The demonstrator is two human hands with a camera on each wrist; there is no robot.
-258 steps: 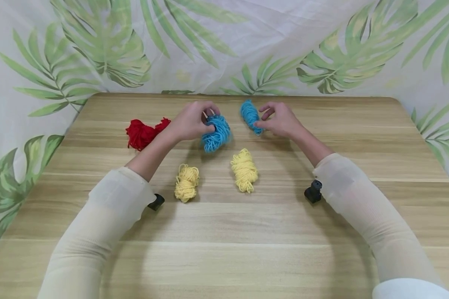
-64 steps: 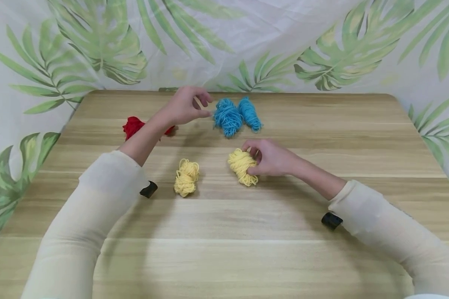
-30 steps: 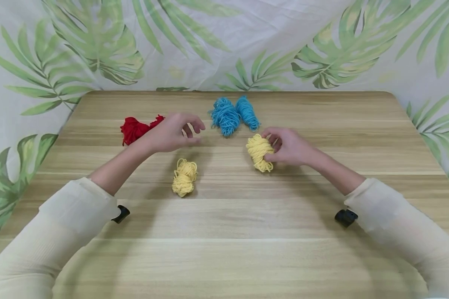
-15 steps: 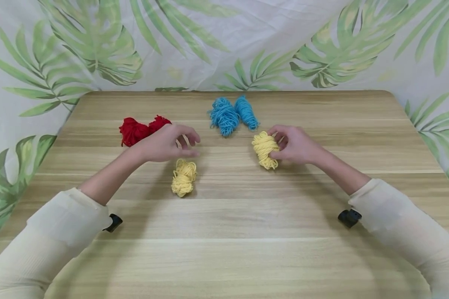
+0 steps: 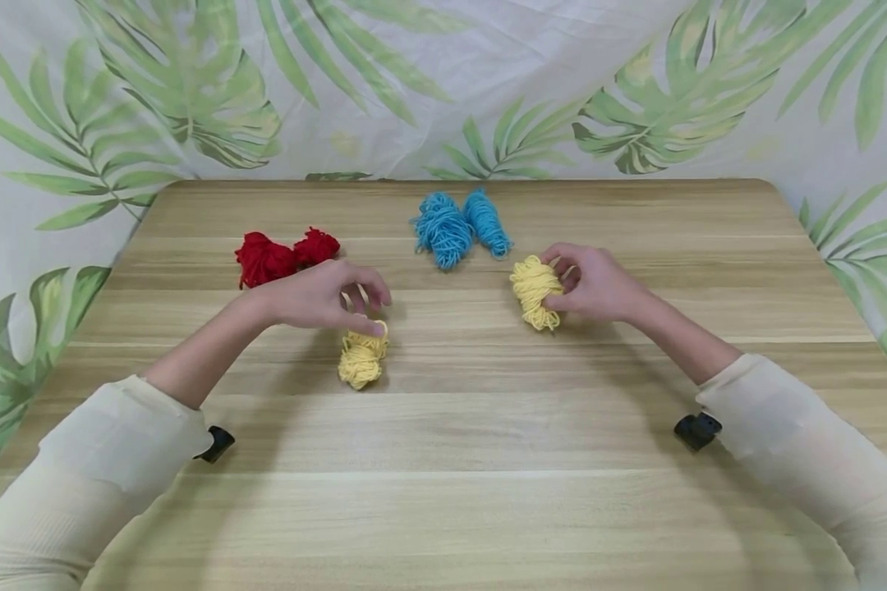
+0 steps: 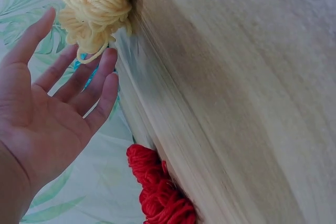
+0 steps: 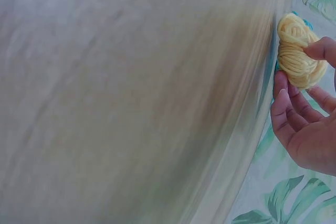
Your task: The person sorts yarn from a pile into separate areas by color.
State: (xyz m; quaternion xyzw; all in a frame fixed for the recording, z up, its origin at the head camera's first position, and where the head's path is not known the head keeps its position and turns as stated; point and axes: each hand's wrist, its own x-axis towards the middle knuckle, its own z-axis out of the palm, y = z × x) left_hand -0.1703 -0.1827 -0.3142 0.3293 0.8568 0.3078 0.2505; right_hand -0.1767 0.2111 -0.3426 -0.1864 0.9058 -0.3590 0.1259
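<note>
My right hand pinches a yellow yarn bundle between thumb and fingers, right of the table's middle. In the right wrist view the same yellow bundle sits between the thumb and fingertips. My left hand reaches over a second yellow yarn bundle, its thumb overlapping the bundle's far end. The left wrist view shows the left hand with fingers spread beside that bundle, not gripping it. Two blue yarn bundles, a loose one and a slimmer one, lie side by side at the back.
Two red yarn bundles, a larger one and a smaller one, lie together beyond the left hand. Everything rests on a wood-grain table. A leaf-print cloth hangs behind its far edge.
The second blue bundle was set beside the first and released. The right hand took the yellow bundle and carried it rightward and back. The left hand came down toward the other yellow bundle.
</note>
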